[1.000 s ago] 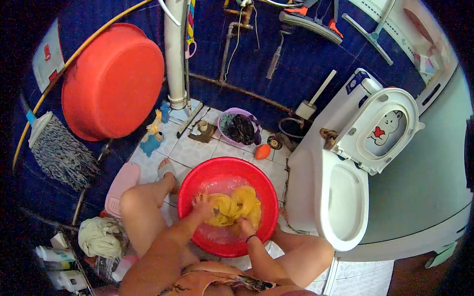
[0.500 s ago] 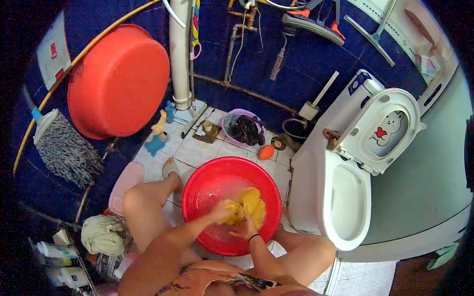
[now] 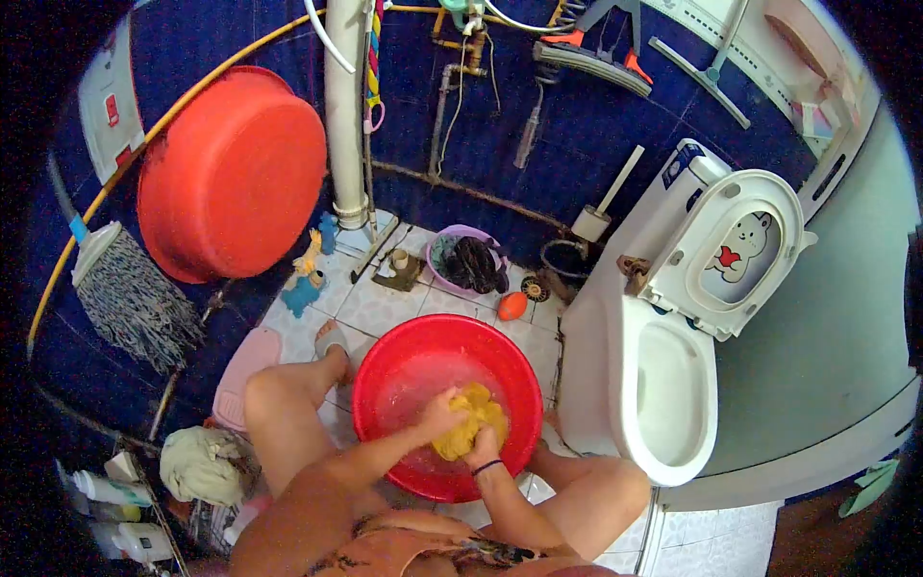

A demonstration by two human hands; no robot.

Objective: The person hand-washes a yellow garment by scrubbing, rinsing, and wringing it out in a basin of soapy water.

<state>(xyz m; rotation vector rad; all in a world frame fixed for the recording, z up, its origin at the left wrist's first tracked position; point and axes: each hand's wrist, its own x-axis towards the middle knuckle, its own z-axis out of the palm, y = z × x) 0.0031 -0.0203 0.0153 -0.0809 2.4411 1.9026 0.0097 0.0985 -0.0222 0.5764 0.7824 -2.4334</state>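
Observation:
A bright red basin [image 3: 377,361] sits on the floor between my knees, with cloudy water in it. In the basin a bunched yellow cloth [image 3: 473,423] is between my two hands. My left hand [image 3: 442,413] grips the cloth's left side, fingers closed on it. My right hand [image 3: 484,449], with a dark band at the wrist, is closed on its lower right side. The fingertips of both hands are partly hidden by the folds.
A white toilet [image 3: 625,404] with its lid raised stands to the right. Ahead are a purple basin [image 3: 439,276] with dark items and an orange object [image 3: 512,306]. A large red tub [image 3: 231,173] and a mop [image 3: 135,298] lean left. A pink stool [image 3: 248,375] is beside my left leg.
The yellow cloth has been gathered into a tighter bunch, lower and slightly left. My right hand, with its fingers spread before, has closed on it. The whole view has shifted slightly.

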